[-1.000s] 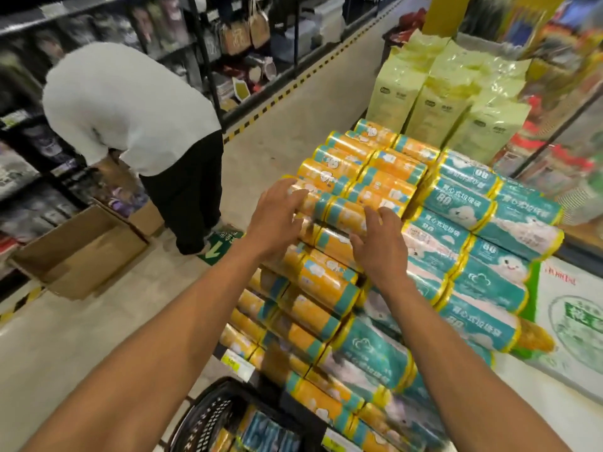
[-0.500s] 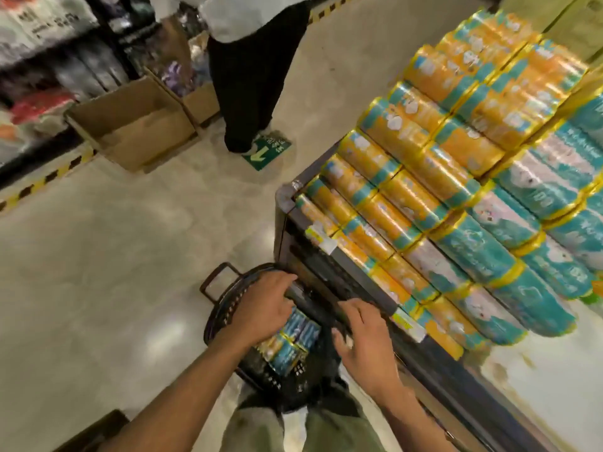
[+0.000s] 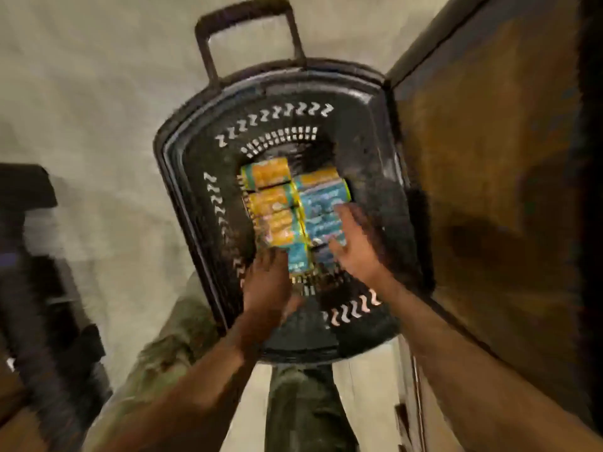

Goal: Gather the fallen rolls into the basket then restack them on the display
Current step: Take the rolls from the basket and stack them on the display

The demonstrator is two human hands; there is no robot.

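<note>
Rolls: plastic-wrapped cylindrical rolls lie on the bottom of the basket, packed side by side in two columns that touch. The orange-and-yellow wrapped rolls (image 3: 270,203) form the left column and the blue-and-teal wrapped rolls (image 3: 323,200) the right one.
Near end of the cluster: a strip of teal wrapping (image 3: 298,259) shows between the two hands. Blur hides whether it is a separate roll.
Basket: a black perforated plastic shopping basket (image 3: 173,177), a rounded rectangle with zigzag and slot cut-outs in its walls. It stands on the floor with its right rim close against the display base. A black bar handle (image 3: 248,14) reaches out from its far edge.
Left hand: the left hand (image 3: 266,282) is inside the basket by the near wall, back upward, at the near end of the orange column. Its fingers (image 3: 269,259) are smeared by motion, so whether they are apart or clamped on a roll cannot be told.
Right hand: the right hand (image 3: 355,243) lies over the near blue-and-teal rolls. Its fingers (image 3: 350,216) are stretched out and slightly apart, resting on the wrapping rather than curled round it.
Floor: a pale, glossy floor (image 3: 98,93) surrounds the basket's far and left edges.
Display base: a dark brown flat panel (image 3: 489,158) fills the right side of the view.
Person: olive mottled trousers (image 3: 303,409) show below the basket's near edge.
Left edge: a dark blurred shape (image 3: 32,256) that cannot be made out.
</note>
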